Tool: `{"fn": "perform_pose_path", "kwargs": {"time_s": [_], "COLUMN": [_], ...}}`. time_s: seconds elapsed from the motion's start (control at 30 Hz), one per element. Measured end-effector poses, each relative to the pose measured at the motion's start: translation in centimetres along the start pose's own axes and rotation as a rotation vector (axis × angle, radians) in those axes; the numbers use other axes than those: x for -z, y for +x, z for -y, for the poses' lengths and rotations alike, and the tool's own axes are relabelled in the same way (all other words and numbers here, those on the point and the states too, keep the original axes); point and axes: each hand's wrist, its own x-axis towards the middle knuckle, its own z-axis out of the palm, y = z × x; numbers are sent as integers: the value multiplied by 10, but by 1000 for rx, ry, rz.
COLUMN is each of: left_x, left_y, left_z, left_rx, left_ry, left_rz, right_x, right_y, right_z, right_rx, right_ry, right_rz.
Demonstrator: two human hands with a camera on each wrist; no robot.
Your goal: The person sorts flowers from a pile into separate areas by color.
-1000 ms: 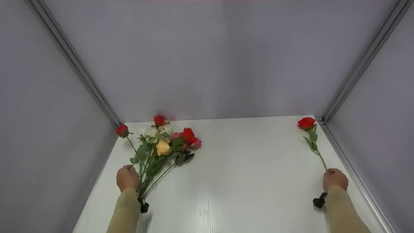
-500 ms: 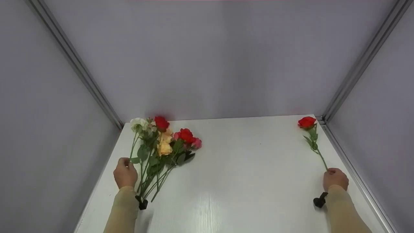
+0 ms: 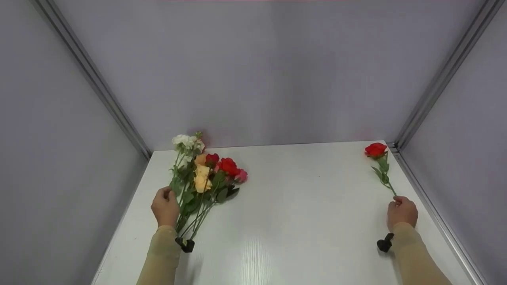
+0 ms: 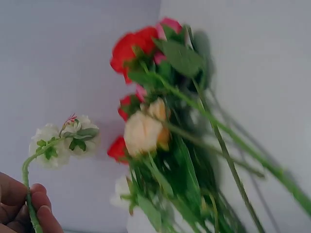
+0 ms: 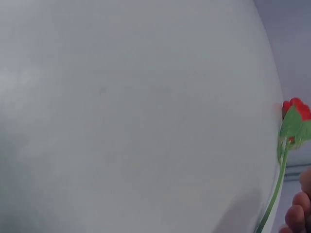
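My left hand [image 3: 165,208] pinches the green stem of a white flower [image 4: 51,150] between thumb and fingers, as the left wrist view shows. Its blooms stand at the far left of the table. Beside that hand lies a bunch with peach roses [image 3: 202,178], red roses [image 3: 228,166] and pink blooms [image 3: 241,175], stems toward me. At the right, a single red rose [image 3: 375,150] lies with its leafy stem pointing at my right hand [image 3: 402,213]. In the right wrist view the fingers [image 5: 297,213] are loosely bent beside the stem, apparently apart from it.
The white table [image 3: 293,213] is enclosed by grey panels at the back [image 3: 253,79] and both sides. Metal rails [image 3: 447,59] run along the corners. A black wrist camera [image 3: 186,244] hangs by the left wrist, another by the right.
My left hand has moved slightly right, bringing white blooms to the bunch's back left; red and peach roses now lie farther right. My right hand has shifted up and left along the rose's stem.
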Motion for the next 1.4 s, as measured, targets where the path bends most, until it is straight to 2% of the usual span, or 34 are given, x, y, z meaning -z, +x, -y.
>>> {"fn": "perform_pose_path", "kwargs": {"time_s": [0.23, 0.43, 0.67, 0.87, 0.97, 1.1, 1.23, 1.4], "left_x": [-40, -85, -134, -167, -180, -193, -199, -204], "left_y": [-22, -49, -89, -126, -142, -157, -169, -178], "left_z": [-34, -57, -71, -79, -81, -83, -83, -81], "left_rx": [18, 12, -47, -98, -131, -201, -247, -270], "left_ry": [-112, -213, -249, -242, -220, -184, -167, -151], "left_rz": [83, 155, 258, 341, 356, 355, 364, 361], "right_x": [-36, -75, -117, -141, -147, -151, -154, -155], "right_y": [-12, -40, -83, -117, -128, -139, -145, -149], "right_z": [51, 95, 136, 164, 177, 188, 191, 191], "right_rx": [235, 359, 450, 487, 487, 465, 449, 497], "right_ry": [-3, 50, 135, 142, 172, 223, 262, 258], "right_rz": [44, 183, 329, 453, 493, 499, 475, 412]}}
